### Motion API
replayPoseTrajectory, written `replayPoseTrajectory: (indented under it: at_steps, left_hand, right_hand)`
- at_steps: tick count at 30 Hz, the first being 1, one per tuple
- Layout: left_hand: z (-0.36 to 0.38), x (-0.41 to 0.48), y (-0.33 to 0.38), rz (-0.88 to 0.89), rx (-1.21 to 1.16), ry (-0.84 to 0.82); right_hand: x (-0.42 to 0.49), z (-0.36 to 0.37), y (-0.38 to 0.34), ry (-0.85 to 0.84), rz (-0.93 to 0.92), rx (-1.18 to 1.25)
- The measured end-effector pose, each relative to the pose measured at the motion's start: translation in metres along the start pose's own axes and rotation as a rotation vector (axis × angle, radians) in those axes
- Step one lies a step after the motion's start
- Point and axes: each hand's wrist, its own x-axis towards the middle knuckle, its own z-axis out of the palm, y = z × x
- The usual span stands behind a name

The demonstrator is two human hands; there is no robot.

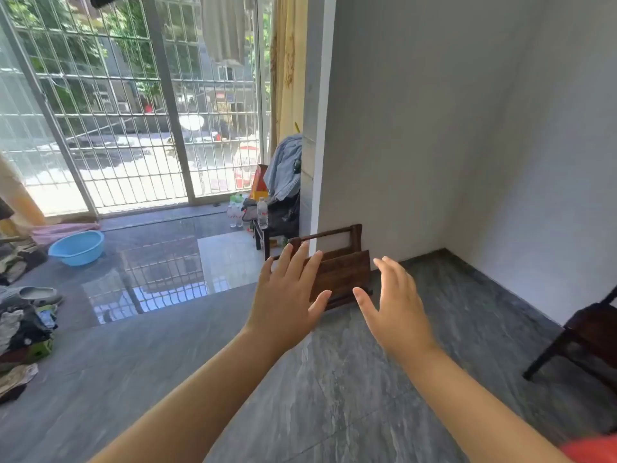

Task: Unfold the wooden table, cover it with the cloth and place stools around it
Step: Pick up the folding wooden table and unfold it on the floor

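A folded dark wooden table [344, 269] leans against the white wall at the corner of the pillar, standing on the grey floor. My left hand [287, 302] is stretched out in front of it with fingers spread, hiding the table's left part. My right hand [395, 302] is held out just right of the table, fingers apart, holding nothing. Neither hand touches the table as far as I can tell. A dark wooden stool [581, 342] shows partly at the right edge. No cloth for the table is identifiable.
A blue basin [77, 247] sits on the floor at left, near piles of clothes [23, 329] and a slipper. Water bottles [262, 213] and a draped bench stand by the barred glass door [133, 111]. Open grey floor lies in front of me.
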Motion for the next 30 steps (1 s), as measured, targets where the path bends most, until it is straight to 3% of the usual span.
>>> replayPoseTrajectory:
  at_steps: [9, 18, 25, 30]
  left_hand:
    - [0.084, 0.134, -0.118, -0.061, 0.024, -0.095]
    - [0.142, 0.242, -0.163, -0.063, 0.034, -0.160]
    - [0.223, 0.341, -0.187, -0.079, 0.039, -0.216]
    - [0.323, 0.442, -0.209, -0.135, 0.036, -0.288]
  right_hand:
    - [0.171, 0.122, -0.001, -0.084, 0.102, 0.073]
    - [0.291, 0.191, 0.020, -0.111, 0.150, 0.111]
    - [0.411, 0.262, 0.087, -0.178, 0.168, 0.148]
    - [0.529, 0.351, 0.157, -0.292, 0.248, 0.229]
